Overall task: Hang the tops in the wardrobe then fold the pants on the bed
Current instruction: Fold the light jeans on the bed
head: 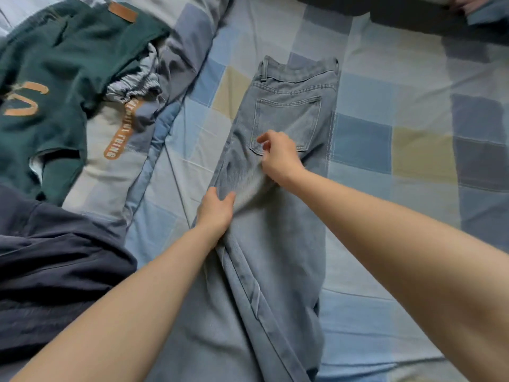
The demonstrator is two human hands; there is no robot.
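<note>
Light blue jeans [286, 111] lie lengthwise on the checked bedsheet [385, 133], folded leg over leg, waistband far from me and back pocket facing up. My left hand [216, 209] pinches the jeans' left edge near the crotch seam between thumb and fingers. Just below the back pocket, my right hand [278, 154] rests on the denim with curled fingers; whether it grips the cloth I cannot tell.
A dark green garment with orange lettering [55, 64] lies at the upper left over grey pants with an orange printed stripe [115, 133]. A dark navy garment [49, 271] sits at the lower left. Dark fabric [413, 15] lies at the top right.
</note>
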